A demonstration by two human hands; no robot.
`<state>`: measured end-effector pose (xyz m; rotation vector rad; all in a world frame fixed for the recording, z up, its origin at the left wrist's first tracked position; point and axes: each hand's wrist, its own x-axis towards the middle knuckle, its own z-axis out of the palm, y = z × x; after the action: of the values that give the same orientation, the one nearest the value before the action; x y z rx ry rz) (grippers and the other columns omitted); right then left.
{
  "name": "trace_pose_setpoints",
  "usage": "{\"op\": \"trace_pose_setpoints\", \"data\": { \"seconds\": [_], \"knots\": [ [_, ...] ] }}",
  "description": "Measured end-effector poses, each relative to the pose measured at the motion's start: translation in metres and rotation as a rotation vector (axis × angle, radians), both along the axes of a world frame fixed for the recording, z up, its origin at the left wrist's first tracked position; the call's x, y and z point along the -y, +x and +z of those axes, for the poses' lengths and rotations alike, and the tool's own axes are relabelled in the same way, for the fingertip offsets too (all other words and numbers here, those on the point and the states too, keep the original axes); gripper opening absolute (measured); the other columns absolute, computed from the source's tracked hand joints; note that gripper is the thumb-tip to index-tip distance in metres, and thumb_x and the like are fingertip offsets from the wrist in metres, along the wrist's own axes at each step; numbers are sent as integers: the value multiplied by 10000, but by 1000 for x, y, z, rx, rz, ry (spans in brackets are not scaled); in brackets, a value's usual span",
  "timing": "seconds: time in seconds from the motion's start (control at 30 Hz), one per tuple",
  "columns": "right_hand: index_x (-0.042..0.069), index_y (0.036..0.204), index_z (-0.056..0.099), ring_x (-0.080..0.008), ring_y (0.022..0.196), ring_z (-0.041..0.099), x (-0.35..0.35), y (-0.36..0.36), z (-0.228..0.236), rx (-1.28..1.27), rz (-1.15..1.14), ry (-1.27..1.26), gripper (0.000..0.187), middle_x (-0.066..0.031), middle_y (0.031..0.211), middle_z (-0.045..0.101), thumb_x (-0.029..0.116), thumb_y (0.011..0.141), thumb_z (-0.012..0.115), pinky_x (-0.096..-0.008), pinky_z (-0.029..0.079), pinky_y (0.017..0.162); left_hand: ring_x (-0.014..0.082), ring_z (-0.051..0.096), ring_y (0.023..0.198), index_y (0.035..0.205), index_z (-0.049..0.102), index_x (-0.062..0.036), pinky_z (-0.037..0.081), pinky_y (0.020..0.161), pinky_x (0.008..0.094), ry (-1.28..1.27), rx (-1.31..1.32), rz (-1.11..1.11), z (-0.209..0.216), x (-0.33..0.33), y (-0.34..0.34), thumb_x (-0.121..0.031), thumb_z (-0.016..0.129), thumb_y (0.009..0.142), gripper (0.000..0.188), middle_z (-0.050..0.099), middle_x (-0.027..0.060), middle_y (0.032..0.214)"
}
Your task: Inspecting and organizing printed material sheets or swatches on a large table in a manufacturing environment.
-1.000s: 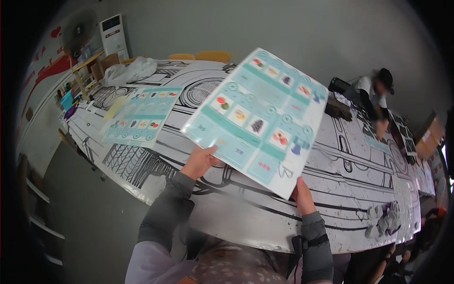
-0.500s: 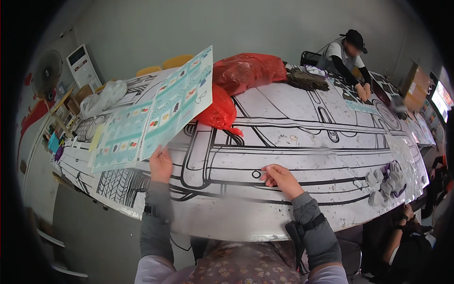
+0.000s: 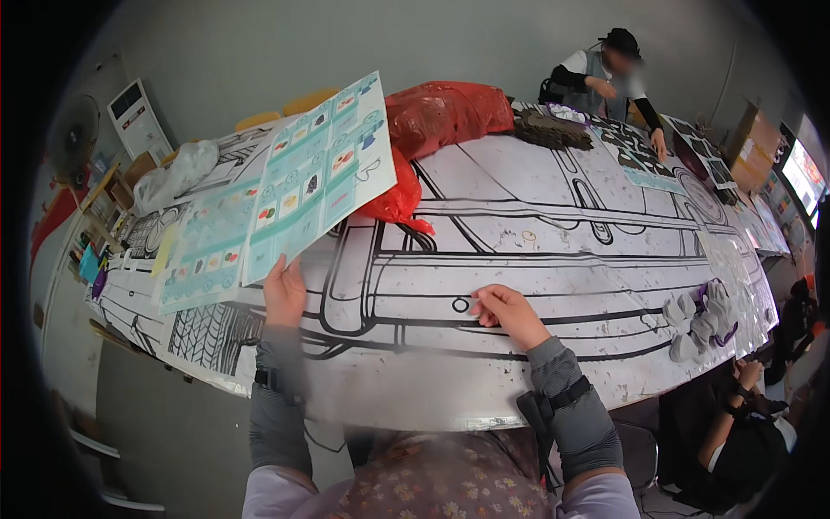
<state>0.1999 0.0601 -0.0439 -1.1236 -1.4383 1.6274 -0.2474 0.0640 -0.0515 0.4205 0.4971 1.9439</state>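
My left hand (image 3: 284, 292) grips the near corner of a pale teal printed sheet (image 3: 316, 186) between thumb and fingers. Small pictures of fruit run across the sheet in rows, and it stands tilted up from the table. To its left lies a similar teal printed sheet (image 3: 201, 259), partly covered by the raised one. My right hand (image 3: 512, 313) hovers over the near middle of the table (image 3: 432, 342), fingers curled in toward the thumb. Nothing shows in that hand.
Behind the sheet sit red plastic bags (image 3: 450, 117) and a dark brown pile (image 3: 552, 130). Grey gloves (image 3: 705, 320) lie at the right. A clear plastic bag (image 3: 177, 173) is at the far left. Across the table a person (image 3: 618, 73) handles dark sheets (image 3: 627, 147); another sits at the lower right.
The view has shifted slightly. My left hand still holds the raised sheet, now turned a little more toward me. My right fingers have drawn closer together. The person opposite has lifted one hand.
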Motion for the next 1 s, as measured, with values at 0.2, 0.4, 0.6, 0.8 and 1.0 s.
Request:
{"op": "trace_pose_setpoints", "data": {
  "seconds": [0.2,0.4,0.6,0.8,1.0],
  "knots": [
    [33,1078,617,-50,682,535,1,0,-6,57,-49,67,202,6,830,639,193,981,541,-198,467,644,235,478,1276,1344,400,3,426,1081,358,-11,-55,-38,0,-2,7,18,518,929,433,497,112,1360],
    [27,1043,639,-71,775,554,3,-2,-12,212,17,270,199,-4,829,636,174,914,602,-234,473,706,254,495,1250,1332,410,7,451,1049,374,-46,-99,-80,5,2,14,-18,496,959,384,499,121,1353],
    [0,1060,623,-70,752,560,2,0,-12,124,3,180,182,-22,867,644,136,947,580,-218,496,702,273,497,1237,1347,379,32,456,1035,370,-90,-140,-146,10,4,26,-36,472,974,390,486,141,1356],
    [-3,1019,623,-67,714,548,3,0,-9,83,-3,202,188,-8,807,633,165,952,571,-219,476,664,214,649,1005,1216,490,53,590,864,293,-164,-201,-49,17,6,38,-34,524,957,275,608,136,1163],
    [-3,999,619,-65,710,536,5,-1,-2,90,2,167,178,0,791,613,160,957,558,-214,471,666,213,661,966,1216,481,60,606,805,263,-155,-216,-42,12,3,35,-39,521,960,278,607,142,1159]
  ]
}}
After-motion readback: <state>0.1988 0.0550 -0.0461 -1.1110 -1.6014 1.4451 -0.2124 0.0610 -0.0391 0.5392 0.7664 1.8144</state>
